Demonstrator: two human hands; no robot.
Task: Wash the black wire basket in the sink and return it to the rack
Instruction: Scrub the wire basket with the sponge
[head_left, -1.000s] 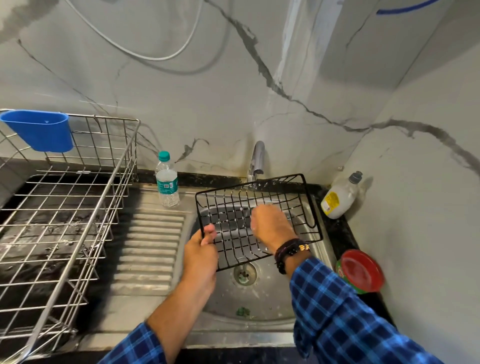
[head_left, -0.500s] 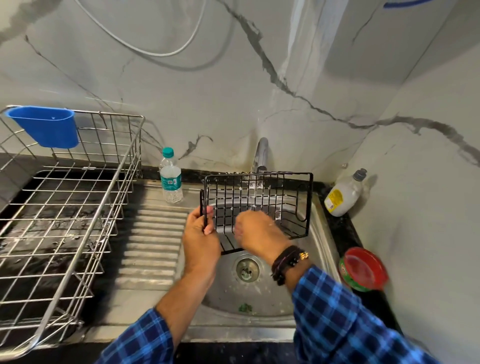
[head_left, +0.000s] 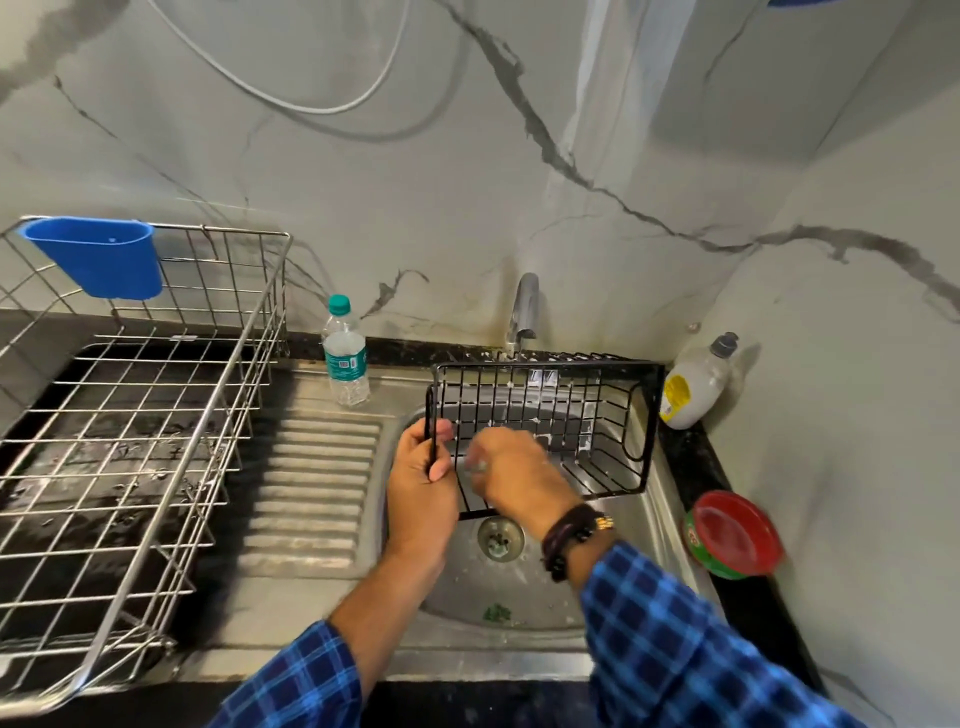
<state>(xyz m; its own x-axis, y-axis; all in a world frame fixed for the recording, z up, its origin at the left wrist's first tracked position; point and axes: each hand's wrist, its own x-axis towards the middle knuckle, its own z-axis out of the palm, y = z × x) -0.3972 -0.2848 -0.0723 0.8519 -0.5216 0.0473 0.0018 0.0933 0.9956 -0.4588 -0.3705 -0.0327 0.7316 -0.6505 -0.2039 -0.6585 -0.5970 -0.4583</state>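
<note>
I hold the black wire basket (head_left: 597, 415) over the steel sink (head_left: 613, 525), tipped on its side with its open face toward me, under the tap (head_left: 524, 306). White suds cling to some of its wires. My left hand (head_left: 421, 483) grips the basket's left end wire. My right hand (head_left: 514, 467) is inside the basket at its lower left, blurred, with fingers curled round a small grey pad (head_left: 475, 465). The steel wire rack (head_left: 130, 415) stands on the counter at the left.
A blue plastic cup (head_left: 98, 257) hangs on the rack's back rim. A water bottle (head_left: 345, 358) stands behind the ribbed drainboard (head_left: 311, 488). A dish-soap bottle (head_left: 696, 384) and a red-lidded tub (head_left: 735, 535) sit right of the sink by the side wall.
The basket has turned from lying tilted with its bottom toward me to standing on its side. My right hand slid left and down inside it. My left hand kept its grip.
</note>
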